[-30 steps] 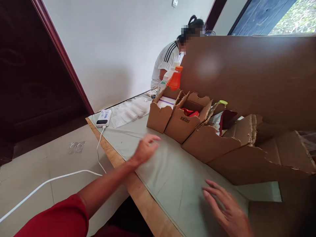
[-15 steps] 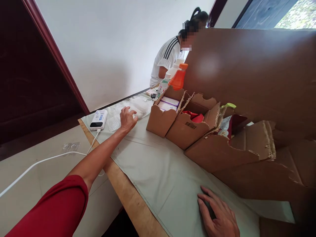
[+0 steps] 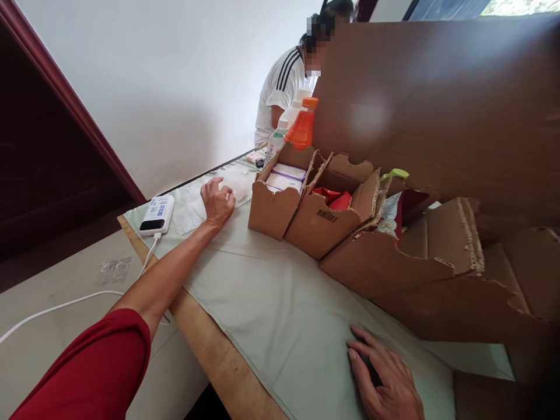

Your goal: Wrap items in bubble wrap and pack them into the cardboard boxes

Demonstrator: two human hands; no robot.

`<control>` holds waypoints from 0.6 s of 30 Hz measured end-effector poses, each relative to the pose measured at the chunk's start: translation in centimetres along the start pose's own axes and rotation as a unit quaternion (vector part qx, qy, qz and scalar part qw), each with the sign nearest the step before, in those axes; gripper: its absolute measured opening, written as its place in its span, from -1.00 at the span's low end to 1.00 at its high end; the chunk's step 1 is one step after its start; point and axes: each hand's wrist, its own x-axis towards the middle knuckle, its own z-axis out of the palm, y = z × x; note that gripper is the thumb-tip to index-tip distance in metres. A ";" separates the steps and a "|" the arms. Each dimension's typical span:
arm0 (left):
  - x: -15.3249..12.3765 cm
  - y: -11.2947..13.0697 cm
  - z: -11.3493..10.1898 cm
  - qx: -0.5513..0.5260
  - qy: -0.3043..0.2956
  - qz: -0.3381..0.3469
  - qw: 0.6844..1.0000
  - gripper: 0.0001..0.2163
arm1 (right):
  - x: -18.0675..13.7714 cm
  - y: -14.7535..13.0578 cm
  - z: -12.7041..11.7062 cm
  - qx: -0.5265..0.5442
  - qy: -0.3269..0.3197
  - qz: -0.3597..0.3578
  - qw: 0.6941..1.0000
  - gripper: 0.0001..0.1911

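My left hand [image 3: 217,202] reaches out over the far left part of the table, on a crumpled sheet of clear bubble wrap [image 3: 189,218]. Its fingers are bent down and drawn in toward the thumb, closed on the wrap; the fingertips are partly hidden. More of the see-through plastic spreads behind the hand toward the wall. Close to me, my right hand [image 3: 385,379] rests on the grey-green tablecloth [image 3: 271,315] with its fingers apart and slightly bent. Dark shade lies between its thumb and forefinger.
A white power bank [image 3: 157,214] with a cable sits at the table's left corner. Cut cardboard boxes [image 3: 273,211] line the right side, holding tissue packs [image 3: 282,177] and a red packet [image 3: 332,198]. Behind them are an orange bottle [image 3: 301,125], a tall cardboard panel [image 3: 429,99] and another person [image 3: 280,87].
The whole view has shifted slightly, so things appear further left and higher. The fingers of my left hand have drawn in a little over the plastic. My right hand stays resting on the cloth.
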 end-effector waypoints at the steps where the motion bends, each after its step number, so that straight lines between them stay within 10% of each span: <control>1: 0.0 0.1 -0.8 -0.007 0.018 0.001 1.000 -0.89 | 0.0 0.0 -0.1 -0.003 0.000 -0.006 1.000 -0.71; 8: -4.1 3.4 -8.8 -0.363 0.196 -0.014 0.911 -0.93 | 0.3 0.1 -0.1 -0.012 0.004 -0.039 0.999 -0.70; 18: -17.0 12.1 -13.9 -0.668 -0.153 -0.347 0.640 -0.73 | 0.5 -5.2 -3.1 0.147 -0.023 0.081 0.986 -0.46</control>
